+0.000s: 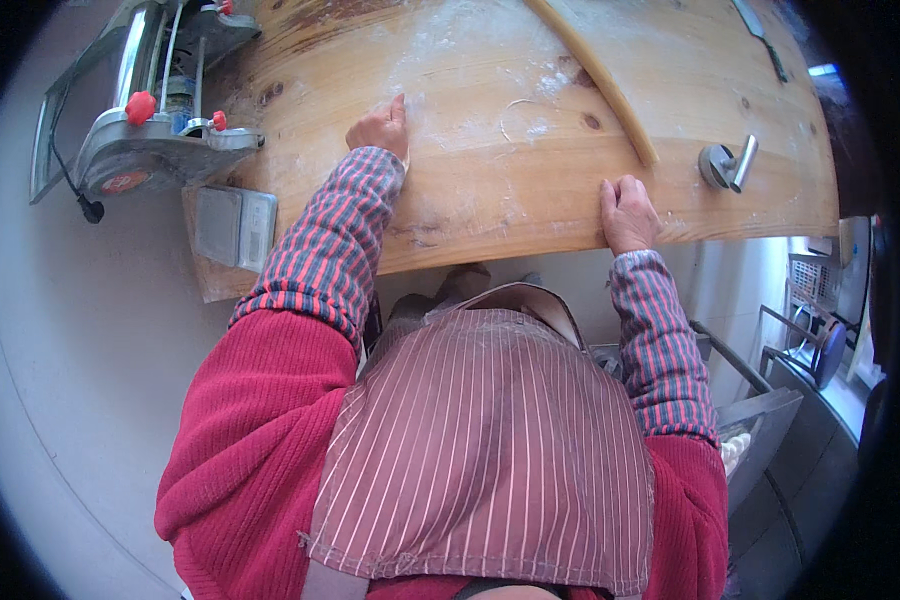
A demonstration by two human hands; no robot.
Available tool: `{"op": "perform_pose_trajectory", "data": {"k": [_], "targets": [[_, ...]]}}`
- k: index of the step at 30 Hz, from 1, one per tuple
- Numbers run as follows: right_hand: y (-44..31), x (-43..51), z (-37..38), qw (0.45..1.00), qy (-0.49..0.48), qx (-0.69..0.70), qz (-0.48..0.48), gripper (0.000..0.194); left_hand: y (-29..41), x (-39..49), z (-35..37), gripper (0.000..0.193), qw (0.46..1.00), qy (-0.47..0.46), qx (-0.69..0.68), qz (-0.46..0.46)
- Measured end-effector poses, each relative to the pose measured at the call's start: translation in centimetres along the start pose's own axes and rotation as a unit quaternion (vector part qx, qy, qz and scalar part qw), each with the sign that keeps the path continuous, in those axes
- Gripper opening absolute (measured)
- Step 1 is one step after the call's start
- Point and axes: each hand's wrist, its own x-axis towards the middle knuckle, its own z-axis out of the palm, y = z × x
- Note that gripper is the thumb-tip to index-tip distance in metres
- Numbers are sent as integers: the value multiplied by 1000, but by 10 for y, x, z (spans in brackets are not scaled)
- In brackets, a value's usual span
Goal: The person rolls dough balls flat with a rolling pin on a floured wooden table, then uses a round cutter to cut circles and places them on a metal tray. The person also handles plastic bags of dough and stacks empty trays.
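Observation:
My left hand [381, 131] rests on the floured wooden table [487, 187], its fingers curled in and the thumb sticking out. A small pale edge shows beside its wrist; I cannot tell what it is. My right hand [630, 214] lies curled at the near edge of the table, and no object shows in it. Just beyond it is the near end of a long wooden rolling pin [604, 79], which stretches away from me. To its right is a small metal tool with a round cup and a tubular handle [727, 166]. A thin curved strand [504, 120] lies amid the flour between my hands.
A metal dough-rolling machine [169, 146] with red knobs stands at the left, its power plug [90, 210] dangling. In front of it sits a digital scale [234, 226]. A knife-like tool [761, 37] lies far right. Below right, a metal tray [769, 424] holds pale pieces.

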Motion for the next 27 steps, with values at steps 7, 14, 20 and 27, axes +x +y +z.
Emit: {"op": "perform_pose_trajectory", "data": {"k": [7, 14, 20, 27], "targets": [[-2, -4, -9, 1000, -15, 14, -3, 29, -8, -9, -35, 64, 981, -46, -162, -101], [10, -2, 6, 1000, -4, 3, -22, 29, -9, -61, -10, 50, 997, -50, -39, 43], [15, -3, 19, 993, 83, -37, -72, 27, -25, -62, 17, 34, 986, 34, -14, 165], [5, -8, 5, 997, 58, 40, -34, 26, -24, -35, 26, 27, 987, 69, -30, 144]]}}
